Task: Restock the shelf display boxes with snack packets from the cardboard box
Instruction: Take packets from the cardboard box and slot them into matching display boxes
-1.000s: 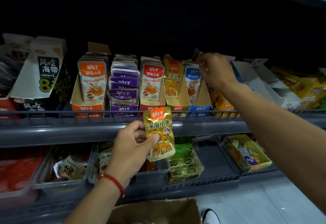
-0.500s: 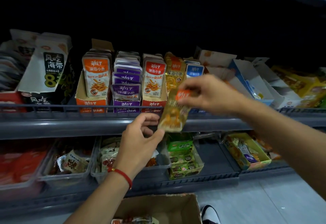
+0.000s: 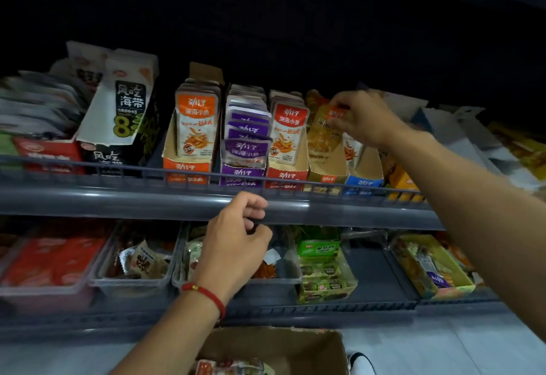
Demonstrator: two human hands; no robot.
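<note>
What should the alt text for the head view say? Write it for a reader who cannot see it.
The right hand pinches a yellow snack packet by its top, lowering it into the yellow display box on the upper shelf. The left hand hangs loosely curled and holds nothing below the shelf edge, above a cardboard box.

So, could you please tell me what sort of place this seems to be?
Most likely a shop's snack aisle: tiered grey shelves carry branded display boxes of packets, and a cardboard box of stock sits below.
</note>
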